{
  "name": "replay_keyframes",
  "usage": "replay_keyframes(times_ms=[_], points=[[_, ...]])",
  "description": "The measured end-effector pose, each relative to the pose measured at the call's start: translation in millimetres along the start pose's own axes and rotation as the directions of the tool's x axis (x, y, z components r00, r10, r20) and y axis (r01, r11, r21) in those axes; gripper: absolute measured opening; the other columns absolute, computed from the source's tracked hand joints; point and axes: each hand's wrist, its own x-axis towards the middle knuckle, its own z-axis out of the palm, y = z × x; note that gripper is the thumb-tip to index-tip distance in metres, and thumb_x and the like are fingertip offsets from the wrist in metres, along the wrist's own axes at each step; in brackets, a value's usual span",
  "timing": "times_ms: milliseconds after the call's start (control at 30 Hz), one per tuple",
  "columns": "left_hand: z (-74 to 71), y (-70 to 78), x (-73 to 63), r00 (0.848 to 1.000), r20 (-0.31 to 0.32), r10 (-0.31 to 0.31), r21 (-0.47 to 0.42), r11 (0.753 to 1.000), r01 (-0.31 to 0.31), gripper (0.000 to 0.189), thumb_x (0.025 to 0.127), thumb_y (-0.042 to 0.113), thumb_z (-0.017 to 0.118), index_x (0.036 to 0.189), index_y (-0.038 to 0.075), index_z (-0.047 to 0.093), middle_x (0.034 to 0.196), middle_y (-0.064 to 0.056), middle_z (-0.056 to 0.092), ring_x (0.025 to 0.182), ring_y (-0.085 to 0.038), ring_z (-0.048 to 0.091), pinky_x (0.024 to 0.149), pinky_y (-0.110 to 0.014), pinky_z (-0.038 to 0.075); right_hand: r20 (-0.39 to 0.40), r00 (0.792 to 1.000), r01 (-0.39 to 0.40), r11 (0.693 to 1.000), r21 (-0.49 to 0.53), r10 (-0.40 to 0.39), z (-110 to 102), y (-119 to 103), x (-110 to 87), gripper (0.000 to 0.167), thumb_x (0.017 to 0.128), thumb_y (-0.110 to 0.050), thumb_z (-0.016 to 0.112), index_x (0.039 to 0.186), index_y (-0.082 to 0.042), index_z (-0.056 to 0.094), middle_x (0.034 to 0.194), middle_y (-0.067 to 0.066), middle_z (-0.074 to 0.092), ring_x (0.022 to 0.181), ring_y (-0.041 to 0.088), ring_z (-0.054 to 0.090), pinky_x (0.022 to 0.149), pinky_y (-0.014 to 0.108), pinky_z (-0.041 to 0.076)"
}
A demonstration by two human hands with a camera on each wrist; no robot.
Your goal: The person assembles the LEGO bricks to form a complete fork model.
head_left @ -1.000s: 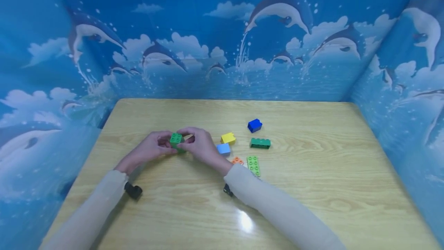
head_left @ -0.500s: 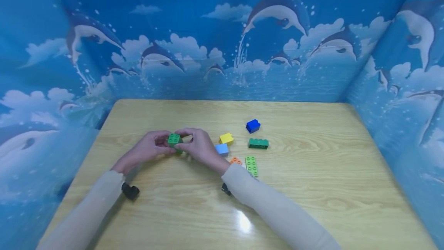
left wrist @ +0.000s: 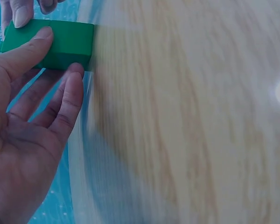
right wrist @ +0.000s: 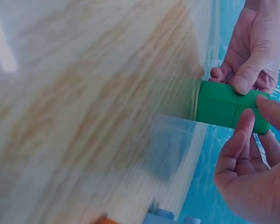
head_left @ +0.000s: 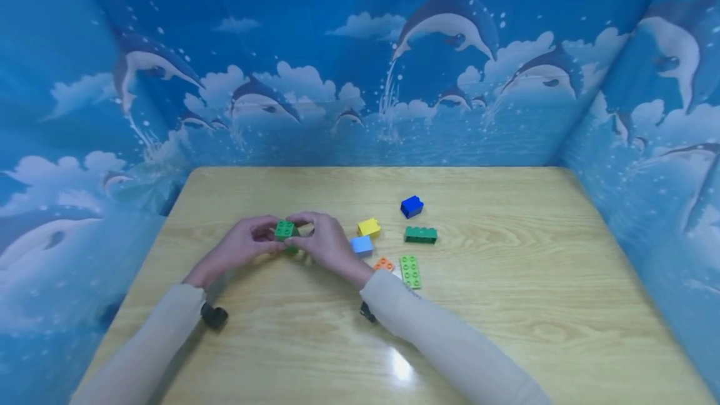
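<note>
Two green toy building bricks (head_left: 284, 229) are stacked upright on the left part of the table, studs up; the seam between them shows in both wrist views. With thumb and fingers my left hand (head_left: 240, 244) grips the stack from the left, its thumb (left wrist: 35, 44) across the side near the seam. From the right, my right hand (head_left: 330, 244) pinches the upper brick between thumb and fingertips. The stack's base (right wrist: 214, 102) is right at the tabletop in the right wrist view. In the head view, fingers partly cover the lower brick.
Right of my hands lie a yellow brick (head_left: 369, 228), a light blue brick (head_left: 362, 246), a dark blue brick (head_left: 412, 207), a dark green brick (head_left: 420, 235) on its side, a flat lime brick (head_left: 410, 272) and an orange piece (head_left: 384, 265), partly behind my right sleeve (head_left: 427, 324).
Both hands keep hold of the green bricks in nearly the same place. The head view has shifted slightly, so the whole scene sits a little lower in it.
</note>
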Motion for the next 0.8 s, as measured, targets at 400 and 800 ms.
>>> replay_keyframes(times_ms=[400, 800], points=[[-0.3, 2.8, 1.5, 1.000, 0.010, -0.023, -0.003, 1.000, 0.023, 0.038, 0.096, 0.015, 0.086, 0.132, 0.011, 0.073, 0.127, -0.007, 0.074, 0.109, -0.026, 0.073, 0.092, -0.034, 0.061, 0.020, 0.999, -0.027, 0.998, -0.063, 0.029, -0.3, -1.5, -2.1, 0.048, 0.098, -0.014, 0.084, 0.143, -0.017, 0.069, 0.132, -0.004, 0.071, 0.090, 0.010, 0.068, 0.073, 0.027, 0.060], [-10.1, 11.8, -9.2, 0.998, 0.036, -0.056, 0.017, 0.998, 0.055, 0.076, 0.096, 0.026, 0.087, 0.159, 0.006, 0.050, 0.143, -0.016, 0.064, 0.111, -0.029, 0.068, 0.086, -0.042, 0.058, -0.001, 0.996, -0.089, 0.989, -0.117, 0.089, -7.3, -7.8, -12.2, 0.072, 0.096, -0.024, 0.087, 0.158, -0.012, 0.052, 0.149, 0.005, 0.060, 0.118, 0.018, 0.066, 0.092, 0.030, 0.059]])
